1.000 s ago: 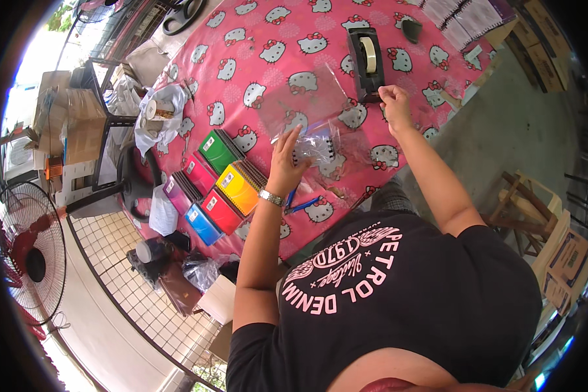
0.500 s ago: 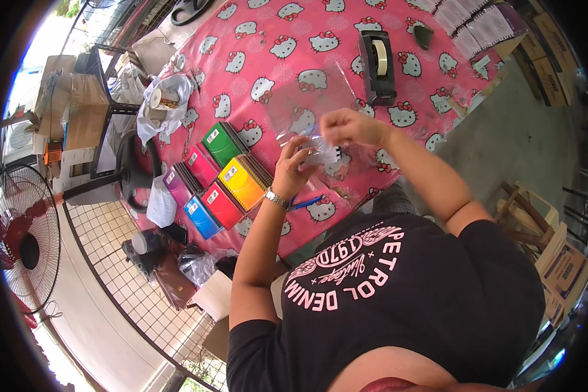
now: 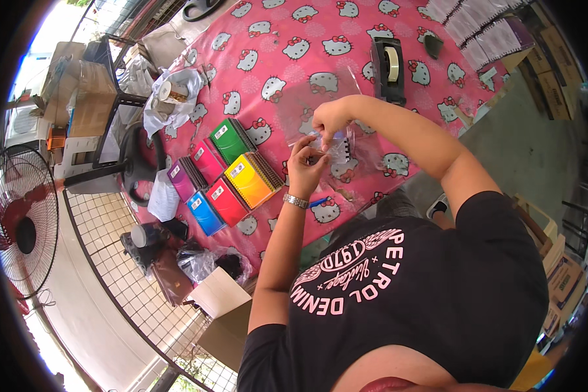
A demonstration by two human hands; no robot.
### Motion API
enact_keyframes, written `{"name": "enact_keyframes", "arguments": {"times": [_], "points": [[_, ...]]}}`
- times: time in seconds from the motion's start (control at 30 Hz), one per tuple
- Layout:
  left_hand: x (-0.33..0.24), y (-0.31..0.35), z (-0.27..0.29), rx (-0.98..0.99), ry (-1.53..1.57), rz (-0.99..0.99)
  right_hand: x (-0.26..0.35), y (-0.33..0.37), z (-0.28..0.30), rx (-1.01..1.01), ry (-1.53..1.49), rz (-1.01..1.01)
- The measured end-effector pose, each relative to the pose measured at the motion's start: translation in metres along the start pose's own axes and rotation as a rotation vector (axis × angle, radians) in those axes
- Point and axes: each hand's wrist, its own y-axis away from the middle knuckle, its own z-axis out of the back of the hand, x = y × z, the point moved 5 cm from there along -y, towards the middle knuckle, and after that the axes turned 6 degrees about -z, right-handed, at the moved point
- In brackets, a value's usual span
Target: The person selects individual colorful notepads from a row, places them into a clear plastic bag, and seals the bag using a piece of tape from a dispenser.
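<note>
Over the near middle of the table, my two hands work close together on a clear plastic bag [image 3: 362,153]. My left hand [image 3: 307,163], with a metal watch at the wrist, has its fingers pinched on the crumpled plastic. My right hand [image 3: 333,119] reaches down from above, fingertips pinched right beside the left ones. Small black marks show through the plastic; I cannot make out what they are. Left of my hands lie several spiral notebooks, among them a yellow one [image 3: 249,179], a green one [image 3: 228,140], a red one [image 3: 226,201] and a blue one [image 3: 204,212].
A black tape dispenser [image 3: 389,72] stands beyond my right forearm on the pink patterned tablecloth [image 3: 274,59]. A blue pen [image 3: 319,202] lies near my left wrist. White spiral-bound stacks [image 3: 496,42] sit at the far right. A black chair [image 3: 137,166] and a fan [image 3: 26,228] are at left.
My right hand has moved in and down to my left hand's fingertips, its elbow swinging outward. The whole view has shifted slightly. The notebooks stay where they were on the table.
</note>
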Motion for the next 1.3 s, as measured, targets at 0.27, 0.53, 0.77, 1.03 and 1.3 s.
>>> {"name": "enact_keyframes", "arguments": {"times": [0.27, 0.53, 0.77, 1.03, 1.3], "points": [[-0.044, -0.004, 0.006, 0.033, -0.674, 0.115, -0.004, 0.004, 0.002, -0.057, 0.006, 0.092], [-0.043, -0.009, 0.002, 0.002, -0.902, 0.373, -0.055, -0.035, -0.04, 0.347, -0.811, -0.035], [0.05, 0.024, 0.009, -0.227, 0.367, 0.699, -0.075, -0.024, -0.024, -0.366, -0.133, -0.191], [0.115, 0.1, -0.002, 0.017, 1.282, 0.864, 0.058, 0.007, -0.085, -0.867, 0.433, 0.137], [-0.005, 0.033, -0.001, -0.03, 0.57, 0.171, -0.028, 0.071, -0.078, -0.731, -0.067, 0.213]]}}
